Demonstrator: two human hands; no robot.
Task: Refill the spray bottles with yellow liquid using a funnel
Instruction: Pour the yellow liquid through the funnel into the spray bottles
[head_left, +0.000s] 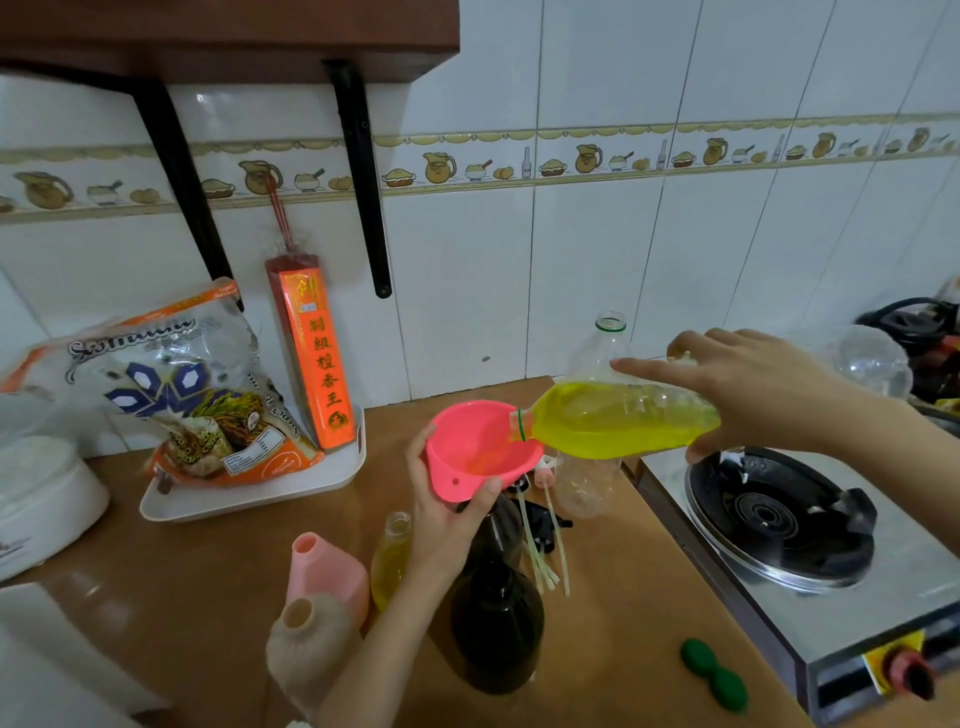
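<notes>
A pink funnel (475, 447) sits in the neck of a dark brown spray bottle (496, 618) at the counter's front middle. My left hand (447, 514) grips the funnel's rim and the bottle neck. My right hand (753, 389) holds a clear plastic bottle of yellow liquid (618, 421) tipped on its side, mouth over the funnel. A small clear bottle with yellow liquid (392, 556), a pink bottle (327, 571) and a beige bottle (306, 644) stand to the left, all uncapped. Spray heads with pale tubes (545, 540) lie behind the dark bottle.
Two empty clear bottles (597, 353) stand behind the funnel. Two green caps (714, 673) lie front right. A gas stove (779, 519) fills the right side. A white tray (249, 499) holds a rice bag and an orange incense box at left. A shelf hangs overhead.
</notes>
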